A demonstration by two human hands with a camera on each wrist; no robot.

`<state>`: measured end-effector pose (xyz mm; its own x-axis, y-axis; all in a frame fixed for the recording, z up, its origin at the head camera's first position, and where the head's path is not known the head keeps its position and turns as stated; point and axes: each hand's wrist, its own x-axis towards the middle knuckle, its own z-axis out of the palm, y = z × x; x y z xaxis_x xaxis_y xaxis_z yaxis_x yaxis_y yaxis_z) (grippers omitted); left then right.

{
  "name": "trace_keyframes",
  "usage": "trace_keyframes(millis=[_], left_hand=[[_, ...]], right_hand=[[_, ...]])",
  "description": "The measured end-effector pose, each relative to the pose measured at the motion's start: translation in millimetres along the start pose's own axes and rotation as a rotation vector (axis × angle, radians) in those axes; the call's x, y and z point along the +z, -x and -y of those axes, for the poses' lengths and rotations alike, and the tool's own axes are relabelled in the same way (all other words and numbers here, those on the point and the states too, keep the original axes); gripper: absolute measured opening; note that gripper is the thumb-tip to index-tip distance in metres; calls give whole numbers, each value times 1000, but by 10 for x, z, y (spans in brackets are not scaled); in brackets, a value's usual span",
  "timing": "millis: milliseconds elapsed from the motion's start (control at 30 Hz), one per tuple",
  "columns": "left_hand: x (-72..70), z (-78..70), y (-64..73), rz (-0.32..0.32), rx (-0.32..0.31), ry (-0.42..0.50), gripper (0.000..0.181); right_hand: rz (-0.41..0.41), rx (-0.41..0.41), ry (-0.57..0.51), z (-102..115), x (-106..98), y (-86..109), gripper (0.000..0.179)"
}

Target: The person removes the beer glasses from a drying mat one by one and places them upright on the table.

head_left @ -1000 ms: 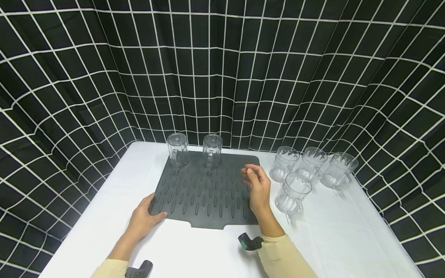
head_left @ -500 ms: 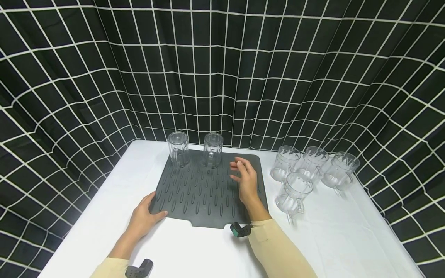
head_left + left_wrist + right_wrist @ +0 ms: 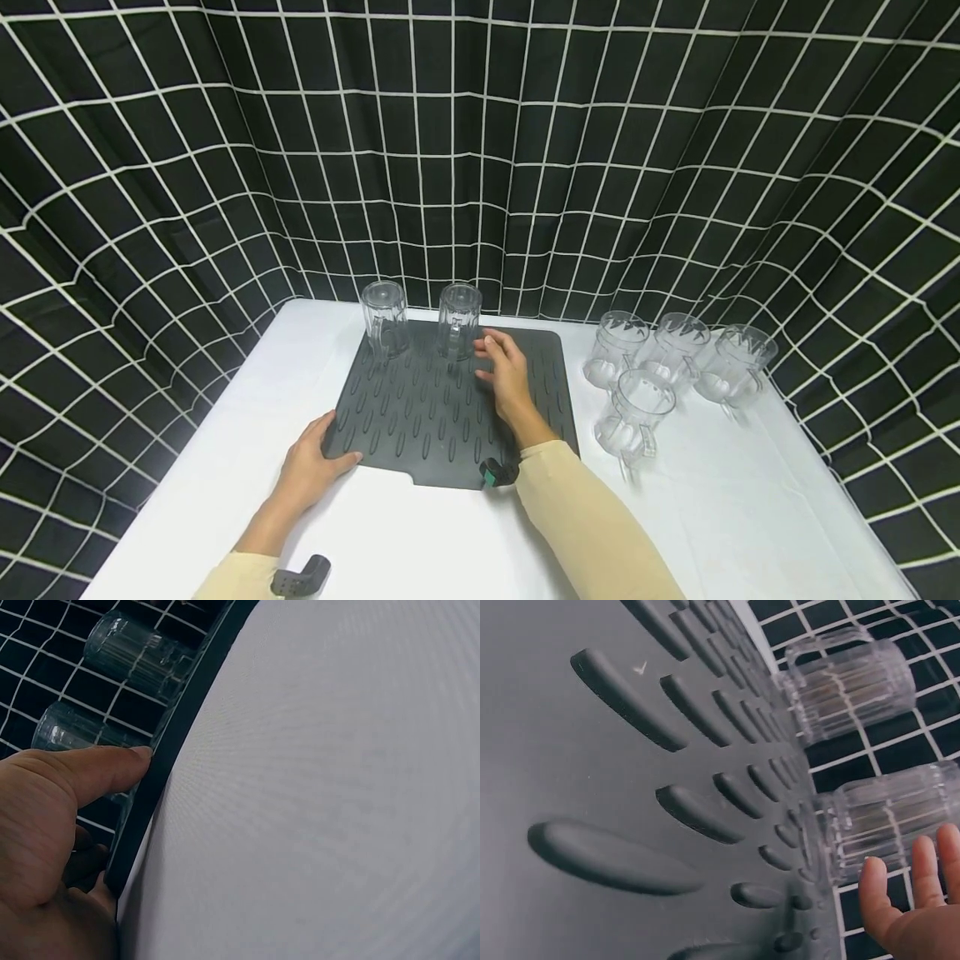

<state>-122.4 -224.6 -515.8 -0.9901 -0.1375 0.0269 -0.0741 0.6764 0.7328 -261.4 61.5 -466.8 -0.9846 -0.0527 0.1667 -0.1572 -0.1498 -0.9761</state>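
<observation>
Two clear glass mugs stand upside down on a dark grey ribbed mat: the left mug (image 3: 385, 321) and the right mug (image 3: 459, 323), both at its back edge. My right hand (image 3: 506, 377) is just right of the right mug, fingers loosely bent and holding nothing. In the right wrist view its fingertips overlap the nearer mug (image 3: 896, 817). My left hand (image 3: 306, 467) rests at the front left corner of the mat (image 3: 427, 408), thumb along the front edge, other fingers by the left edge. The left wrist view shows the straight thumb (image 3: 112, 769) touching the mat's edge.
Several clear mugs stand mouth up on the white table (image 3: 750, 517) right of the mat, the nearest mug (image 3: 637, 417) in front of the others. A black curtain (image 3: 480, 167) with a white grid encloses the back and sides.
My right hand has moved left across the mat, from its right edge to beside the right upside-down mug. My left hand has stayed at the mat's corner.
</observation>
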Motion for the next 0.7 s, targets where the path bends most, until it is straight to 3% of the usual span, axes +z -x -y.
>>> trace_keyframes(millis=[333, 700], left_hand=[[-12, -12, -21, 3, 0, -6, 87], [-16, -8, -19, 9, -10, -23, 87]], right_hand=[[-28, 90, 34, -68, 131, -106, 43], [35, 189, -26, -106, 282, -185, 38]])
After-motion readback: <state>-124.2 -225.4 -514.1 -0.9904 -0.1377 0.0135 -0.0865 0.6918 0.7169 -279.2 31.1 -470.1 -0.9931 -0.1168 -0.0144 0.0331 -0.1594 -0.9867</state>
